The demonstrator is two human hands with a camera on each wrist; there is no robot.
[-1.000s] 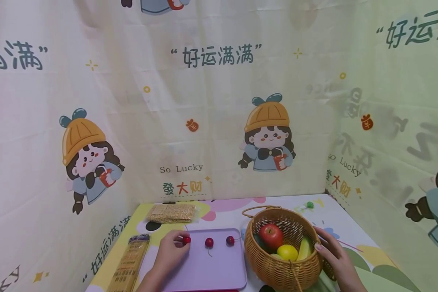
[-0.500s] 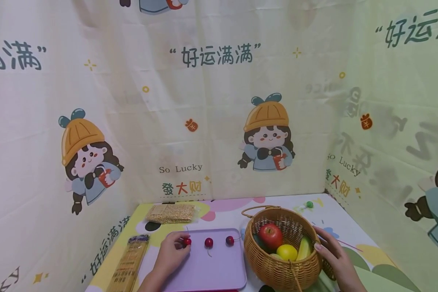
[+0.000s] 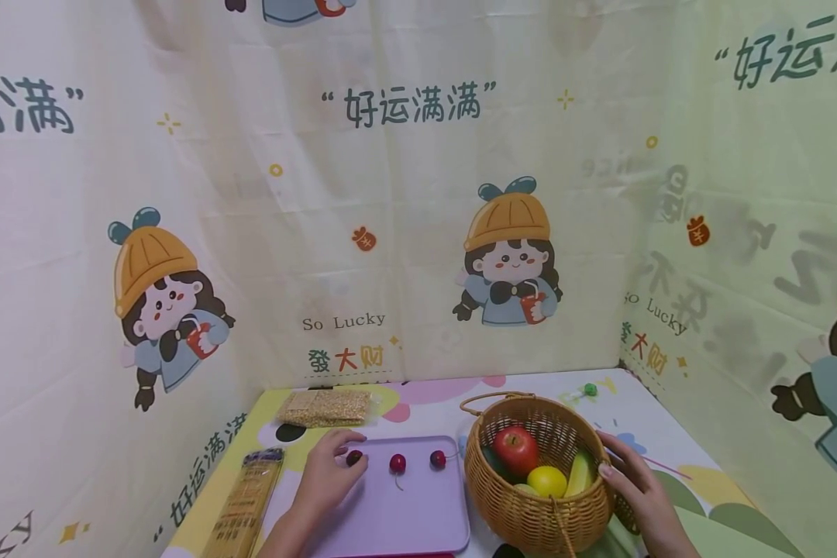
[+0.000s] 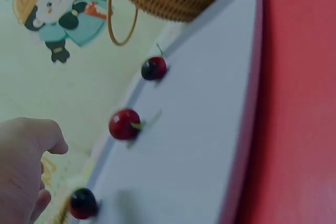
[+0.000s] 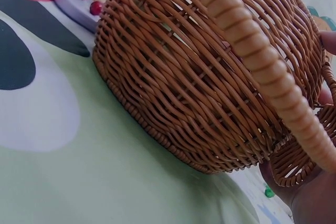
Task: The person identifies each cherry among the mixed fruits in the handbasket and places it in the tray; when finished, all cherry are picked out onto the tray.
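Note:
My left hand (image 3: pixel 326 478) hovers at the left edge of a lilac tray (image 3: pixel 418 511), thumb and fingers spread apart around a dark red cherry (image 3: pixel 354 458). In the left wrist view that cherry (image 4: pixel 84 203) lies free on the tray, apart from the fingers. Two more cherries lie in a row to its right: a middle cherry (image 3: pixel 397 464) with its stem toward me and a right cherry (image 3: pixel 438 459). My right hand (image 3: pixel 638 492) grips the right side of a wicker basket (image 5: pixel 210 77), thumb at the rim. Inside sit a red apple (image 3: pixel 516 450), a lemon (image 3: pixel 547 481) and other produce.
A clear bag of grains (image 3: pixel 326 408) lies behind the tray. Left of the tray is a long pack of thin sticks (image 3: pixel 242 504). A small green item (image 3: pixel 590 390) lies at the back right. Printed curtains (image 3: pixel 418 194) enclose the table.
My left thumb and fingers have parted and let go of the left cherry, which stays on the tray. The right hand keeps its hold on the basket.

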